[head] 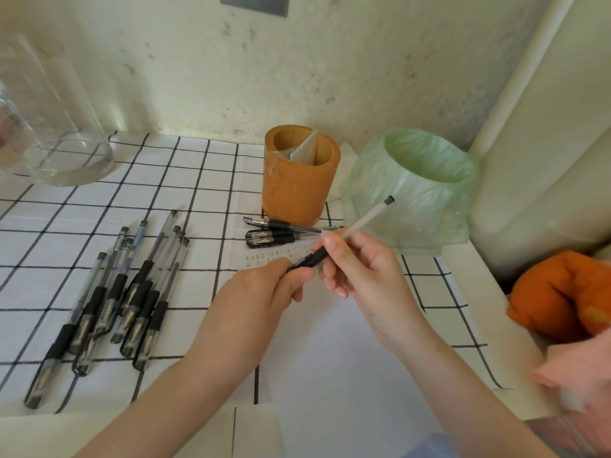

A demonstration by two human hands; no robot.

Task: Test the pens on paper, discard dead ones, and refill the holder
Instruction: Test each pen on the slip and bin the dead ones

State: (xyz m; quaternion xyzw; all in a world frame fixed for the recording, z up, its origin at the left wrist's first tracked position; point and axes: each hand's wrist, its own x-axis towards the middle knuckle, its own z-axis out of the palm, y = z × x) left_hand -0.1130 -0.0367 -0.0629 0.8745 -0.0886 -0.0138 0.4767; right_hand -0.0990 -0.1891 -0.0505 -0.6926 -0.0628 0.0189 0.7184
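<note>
Both hands hold one clear pen (363,221) with a black grip above the white paper (330,342). My left hand (264,285) pinches its lower, cap end, and my right hand (357,262) grips the black grip section. The barrel points up and right toward the green-lined bin (420,190). Small handwritten marks (274,256) show at the paper's top edge. The brown pen holder (299,180) stands behind, with only a clear wrapper inside. Three capped pens (277,231) lie in front of it. Several more pens (122,292) lie in a loose row at the left.
A checked cloth (99,209) covers the table. A large clear glass jar (56,133) stands at the back left. An orange cloth (562,292) lies at the right edge, beside a pale padded surface (542,160). The wall is close behind.
</note>
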